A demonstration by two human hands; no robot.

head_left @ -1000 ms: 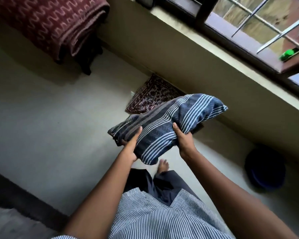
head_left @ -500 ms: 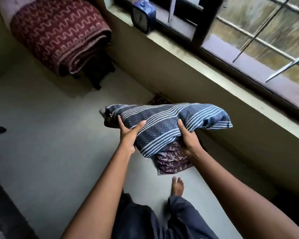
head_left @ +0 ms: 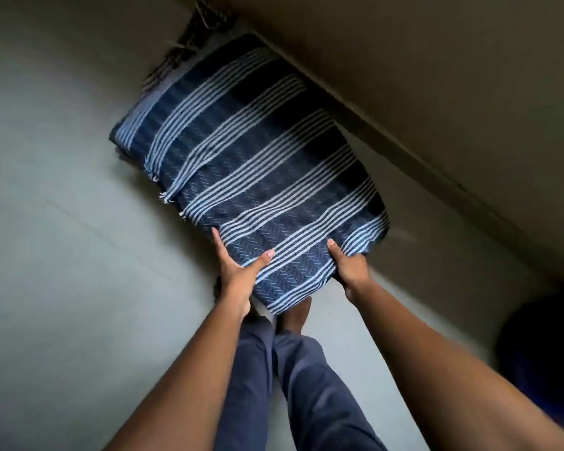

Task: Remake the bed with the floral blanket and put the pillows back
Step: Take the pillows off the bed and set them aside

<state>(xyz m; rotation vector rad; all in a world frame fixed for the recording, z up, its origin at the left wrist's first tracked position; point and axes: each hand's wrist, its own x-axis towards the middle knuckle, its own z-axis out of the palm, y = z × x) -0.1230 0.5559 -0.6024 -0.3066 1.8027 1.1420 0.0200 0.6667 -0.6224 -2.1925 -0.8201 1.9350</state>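
- The floor (head_left: 62,222) is smooth and pale grey-green; along the far right it meets the foot of a wall on a slanting line
- At the far end, close to that wall, lies a dark patterned cloth (head_left: 189,37); only its frayed edge shows; a striped pillow (head_left: 258,164) hides the rest; whether the pillow rests on it cannot be told
- A bare foot (head_left: 295,315) stands near the middle
- At the near right sits a dark blue round thing (head_left: 541,353), blurred
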